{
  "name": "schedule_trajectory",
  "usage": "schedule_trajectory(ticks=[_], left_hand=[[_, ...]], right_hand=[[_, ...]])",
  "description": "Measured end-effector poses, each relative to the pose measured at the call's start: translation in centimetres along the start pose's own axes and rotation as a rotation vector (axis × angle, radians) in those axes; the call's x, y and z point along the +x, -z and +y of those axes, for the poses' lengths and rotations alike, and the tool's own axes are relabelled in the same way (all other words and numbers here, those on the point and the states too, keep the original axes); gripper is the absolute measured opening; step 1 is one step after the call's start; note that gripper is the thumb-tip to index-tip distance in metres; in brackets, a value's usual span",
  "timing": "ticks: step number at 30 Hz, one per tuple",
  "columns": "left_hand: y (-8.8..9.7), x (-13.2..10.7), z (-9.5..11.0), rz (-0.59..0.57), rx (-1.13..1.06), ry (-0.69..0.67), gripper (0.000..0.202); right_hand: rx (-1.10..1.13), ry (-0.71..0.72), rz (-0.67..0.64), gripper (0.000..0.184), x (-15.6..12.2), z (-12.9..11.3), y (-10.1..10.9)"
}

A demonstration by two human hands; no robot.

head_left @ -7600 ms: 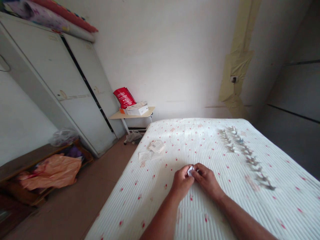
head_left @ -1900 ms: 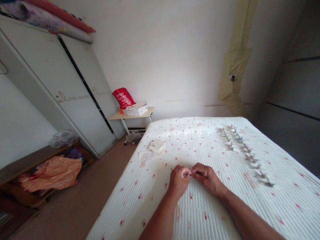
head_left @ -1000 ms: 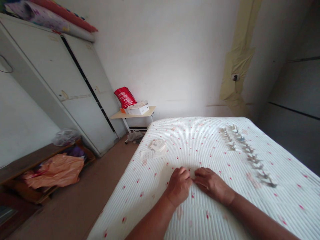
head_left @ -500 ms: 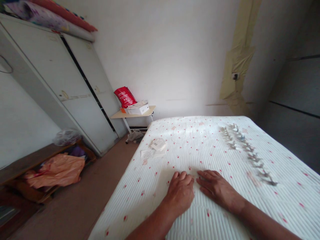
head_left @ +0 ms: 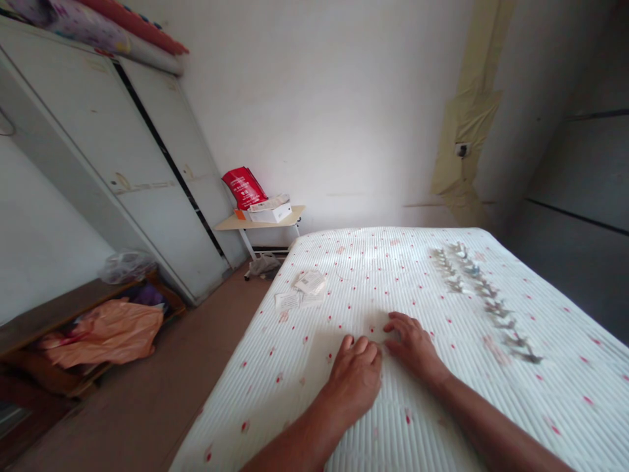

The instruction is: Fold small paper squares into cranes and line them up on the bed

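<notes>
Head view: paper slips (head_left: 309,287) lie beyond and left of the left hand (head_left: 356,373), the nearer one. That hand curls palm-down on the bed cover (head_left: 366,285); its fingertips are hidden, so any grip cannot be told. The right hand (head_left: 411,347), just beside, is loosely spread, grasping nothing visible. Rightmost, blurred folded figures (head_left: 495,308) form two rows running lengthwise away, nearer the right hand.

Before me, a ribbed, red-spotted bed (head_left: 363,278) carries printed paper pieces (head_left: 310,282), partly overlapping; well to the right of those pieces, I have two rows of small bird-like folded paper figures (head_left: 495,307).
</notes>
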State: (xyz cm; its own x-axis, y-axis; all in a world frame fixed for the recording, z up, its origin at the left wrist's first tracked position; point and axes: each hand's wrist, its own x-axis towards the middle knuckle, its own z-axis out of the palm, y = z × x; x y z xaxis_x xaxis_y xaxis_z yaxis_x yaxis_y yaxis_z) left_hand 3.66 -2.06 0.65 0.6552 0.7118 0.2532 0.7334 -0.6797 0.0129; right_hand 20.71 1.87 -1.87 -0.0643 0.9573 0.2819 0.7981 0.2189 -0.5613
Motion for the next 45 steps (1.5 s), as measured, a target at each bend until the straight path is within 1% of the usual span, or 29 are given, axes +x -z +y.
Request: schedule_trajectory(ticks=[4, 8, 16, 21, 25, 28, 31, 33, 36, 38, 41, 45], left_hand=[[-0.2, 0.0, 0.1, 0.019, 0.018, 0.017, 0.021], [-0.5, 0.0, 0.1, 0.036, 0.011, 0.044, 0.017], [-0.7, -0.2, 0.1, 0.046, -0.022, 0.072, 0.023], [-0.7, -0.3, -0.1, 0.037, -0.038, 0.077, 0.026], [-0.6, -0.3, -0.1, 0.036, -0.055, 0.079, 0.028], [-0.5, -0.3, -0.1, 0.038, -0.063, 0.077, 0.029], [-0.6, -0.3, -0.1, 0.045, -0.065, 0.078, 0.028], [-0.6, -0.3, -0.1, 0.044, -0.06, 0.08, 0.025], [-0.7, -0.3, -0.1, 0.029, -0.042, 0.089, 0.017], [-0.7, -0.2, -0.1, 0.02, -0.031, 0.095, 0.017], [-0.6, -0.3, -0.1, 0.005, -0.027, 0.095, 0.023], [-0.2, -0.4, -0.2, -0.006, -0.054, 0.099, 0.029]], right_hand=[[-0.109, -0.078, -0.036, 0.02, 0.1, -1.8, -0.4], [-0.132, -0.108, -0.05, 0.024, 0.2, -2.0, -0.2], [-0.103, -0.083, -0.032, 0.03, 0.1, -0.8, -0.3], [-0.074, -0.046, -0.011, 0.039, 0.1, 0.5, -0.5], [-0.052, -0.009, -0.011, 0.044, 0.2, 2.0, -0.2], [-0.012, 0.011, -0.019, 0.043, 0.3, 2.4, 0.0], [0.008, -0.029, -0.01, 0.035, 0.2, 1.5, 0.1], [-0.035, -0.088, -0.009, 0.036, -0.1, 0.4, 0.0], [-0.105, -0.105, -0.042, 0.034, -0.5, -1.1, 0.2], [-0.134, -0.11, -0.075, 0.037, -0.7, -1.7, 0.5], [-0.154, -0.123, -0.108, 0.042, -0.8, -2.2, 0.9], [-0.146, -0.139, -0.099, 0.042, -0.7, -1.8, 0.8]])
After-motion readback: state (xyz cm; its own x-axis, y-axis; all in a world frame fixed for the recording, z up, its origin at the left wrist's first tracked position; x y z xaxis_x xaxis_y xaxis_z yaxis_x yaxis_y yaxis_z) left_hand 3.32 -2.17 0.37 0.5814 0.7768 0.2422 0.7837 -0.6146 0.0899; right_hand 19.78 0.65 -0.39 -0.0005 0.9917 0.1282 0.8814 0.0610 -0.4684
